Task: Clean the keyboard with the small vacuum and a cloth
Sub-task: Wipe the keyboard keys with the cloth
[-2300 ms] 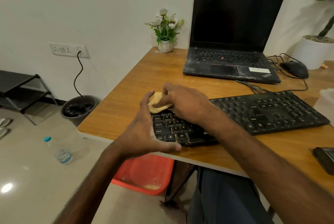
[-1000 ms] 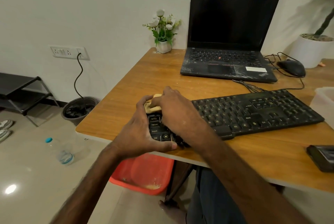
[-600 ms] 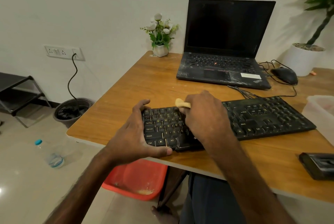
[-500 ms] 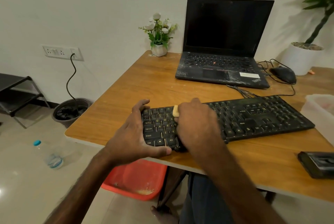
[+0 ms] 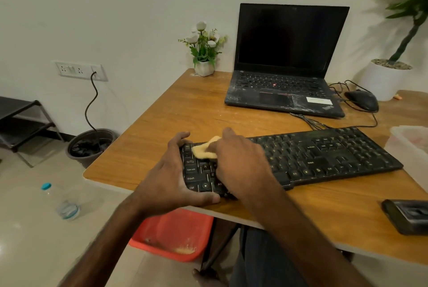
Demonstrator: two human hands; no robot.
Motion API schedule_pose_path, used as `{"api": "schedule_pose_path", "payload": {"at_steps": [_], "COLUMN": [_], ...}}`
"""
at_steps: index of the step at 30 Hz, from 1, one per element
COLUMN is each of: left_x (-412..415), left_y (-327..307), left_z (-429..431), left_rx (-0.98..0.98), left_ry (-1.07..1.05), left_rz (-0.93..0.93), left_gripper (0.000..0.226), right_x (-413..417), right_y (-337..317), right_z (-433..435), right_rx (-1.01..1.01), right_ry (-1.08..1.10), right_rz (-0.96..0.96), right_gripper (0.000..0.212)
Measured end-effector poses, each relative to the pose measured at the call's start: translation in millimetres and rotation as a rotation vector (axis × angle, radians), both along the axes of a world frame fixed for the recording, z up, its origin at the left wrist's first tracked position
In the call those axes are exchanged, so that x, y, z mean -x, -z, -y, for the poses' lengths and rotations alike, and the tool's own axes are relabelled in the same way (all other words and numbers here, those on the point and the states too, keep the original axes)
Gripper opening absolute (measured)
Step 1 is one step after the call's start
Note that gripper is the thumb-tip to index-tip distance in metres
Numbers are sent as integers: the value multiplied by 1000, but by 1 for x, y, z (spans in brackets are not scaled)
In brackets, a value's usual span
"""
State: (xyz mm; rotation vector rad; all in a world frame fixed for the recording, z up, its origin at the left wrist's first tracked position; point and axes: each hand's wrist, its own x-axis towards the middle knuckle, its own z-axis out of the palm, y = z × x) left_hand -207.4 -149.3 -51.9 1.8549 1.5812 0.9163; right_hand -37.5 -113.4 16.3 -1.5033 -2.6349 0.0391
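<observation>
Right hand [image 5: 238, 163] pinches cloth [image 5: 203, 150] on keyboard [image 5: 324, 154]; left hand [image 5: 166, 177] grips its end; red bin [image 5: 162, 228] holds yellowish debris [image 5: 185, 250].

Open tabletop [image 5: 185, 110] between keyboard [image 5: 324, 154] and laptop [image 5: 282, 92]

keyboard [image 5: 324, 157] sits near on the table [image 5: 185, 110], laptop [image 5: 284, 73] behind it, mouse [image 5: 362, 100] far right, flower pot [image 5: 204, 67] far left

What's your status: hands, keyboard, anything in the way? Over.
Left hand grips keyboard at its left end. Right hand holds yellow cloth on top-left keys. Remaining keys uncovered, nothing in the way.
</observation>
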Motion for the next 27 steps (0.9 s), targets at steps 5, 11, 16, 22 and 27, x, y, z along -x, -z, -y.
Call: {"api": "schedule_pose_path", "payload": {"at_steps": [5, 11, 16, 22, 27], "left_x": [-2, 1, 3, 1, 1], "left_y": [1, 0, 1, 2, 1], "left_z": [0, 2, 1, 1, 2], "left_rx": [5, -12, 1, 11, 3], "left_ry": [-7, -16, -11, -29, -26], "left_rz": [-13, -12, 11, -21, -24], "left_gripper": [140, 138, 137, 135, 135], "right_x": [-17, 37, -6, -48, 5], "right_y": [0, 10, 6, -1, 9], "right_z": [-7, 16, -2, -12, 11], "right_rx": [-19, -1, 41, -28, -44], "right_ry": [162, -92, 16, 268, 10], "right_rz": [-84, -81, -5, -22, 55], "right_gripper": [40, 41, 50, 45, 48]}}
